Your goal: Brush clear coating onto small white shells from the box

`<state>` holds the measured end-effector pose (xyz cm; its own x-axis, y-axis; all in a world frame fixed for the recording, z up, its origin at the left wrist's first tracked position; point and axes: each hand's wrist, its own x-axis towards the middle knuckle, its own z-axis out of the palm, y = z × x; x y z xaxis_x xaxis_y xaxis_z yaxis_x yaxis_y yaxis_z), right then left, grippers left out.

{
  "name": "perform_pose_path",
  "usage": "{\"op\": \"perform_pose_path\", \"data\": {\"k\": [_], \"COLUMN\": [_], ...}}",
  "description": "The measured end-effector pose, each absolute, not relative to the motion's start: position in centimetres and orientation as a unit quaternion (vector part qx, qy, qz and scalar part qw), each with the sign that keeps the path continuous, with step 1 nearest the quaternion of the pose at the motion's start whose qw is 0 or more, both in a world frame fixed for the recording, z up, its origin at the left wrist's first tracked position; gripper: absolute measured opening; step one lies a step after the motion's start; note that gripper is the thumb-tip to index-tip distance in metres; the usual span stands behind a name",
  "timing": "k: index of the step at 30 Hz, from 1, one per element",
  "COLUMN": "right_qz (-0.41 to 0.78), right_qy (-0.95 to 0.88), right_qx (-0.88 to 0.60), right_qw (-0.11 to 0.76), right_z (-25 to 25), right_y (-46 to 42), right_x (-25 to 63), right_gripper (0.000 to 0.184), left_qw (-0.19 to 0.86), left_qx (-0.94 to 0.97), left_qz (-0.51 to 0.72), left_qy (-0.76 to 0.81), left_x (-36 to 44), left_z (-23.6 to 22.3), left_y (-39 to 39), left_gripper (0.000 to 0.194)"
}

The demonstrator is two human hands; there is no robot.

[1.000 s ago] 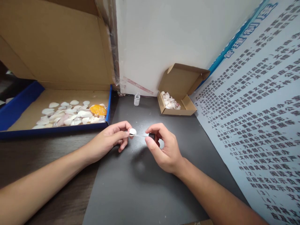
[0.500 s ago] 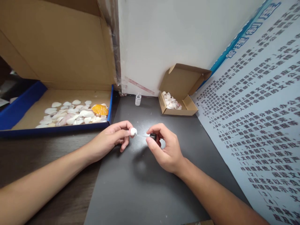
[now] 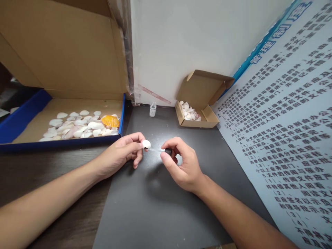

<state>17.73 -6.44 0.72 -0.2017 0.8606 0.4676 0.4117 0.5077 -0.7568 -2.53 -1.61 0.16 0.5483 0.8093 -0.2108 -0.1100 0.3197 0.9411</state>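
Note:
A small white seashell (image 3: 146, 143) is pinched between the thumb and fingers of my left hand (image 3: 131, 149). A dark mark shows along the shell's lower edge. Facing it, my right hand (image 3: 183, 162) is closed around a black cap (image 3: 168, 151) with a thin clear stem (image 3: 155, 150). The stem points left, and its tip is at or very near the shell's lower edge; whether they touch I cannot tell. Both hands are raised over the dark grey mat (image 3: 145, 214). Behind them a small clear bottle (image 3: 153, 110) with a printed label stands upright.
At the left an open blue-edged cardboard box (image 3: 85, 140) holds many white shells (image 3: 77, 127) and one orange scallop shell (image 3: 111, 121). A smaller open cardboard box (image 3: 198, 123) with shells stands at the back right. A white wall (image 3: 181, 41) and a printed board (image 3: 280, 121) border the mat.
The shell has shifted slightly left and turned in my left fingers, so more of its dark mark shows. The stem and my right hand have followed slightly left.

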Motion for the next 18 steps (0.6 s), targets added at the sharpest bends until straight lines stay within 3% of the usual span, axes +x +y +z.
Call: {"op": "perform_pose_path", "data": {"k": [18], "right_qz": [0.226], "right_qy": [-0.735], "right_qx": [-0.433], "right_qw": [0.471], "right_z": [0.72], "right_y": [-6.20], "right_x": [17.65], "right_gripper": [0.008], "left_qw": [0.721], "left_qx": [0.504], "left_qz": [0.311], "left_qy": [0.360], "left_x": [-2.49], "left_z": [-0.18], "left_y": [-1.49], "left_gripper": [0.012]}}
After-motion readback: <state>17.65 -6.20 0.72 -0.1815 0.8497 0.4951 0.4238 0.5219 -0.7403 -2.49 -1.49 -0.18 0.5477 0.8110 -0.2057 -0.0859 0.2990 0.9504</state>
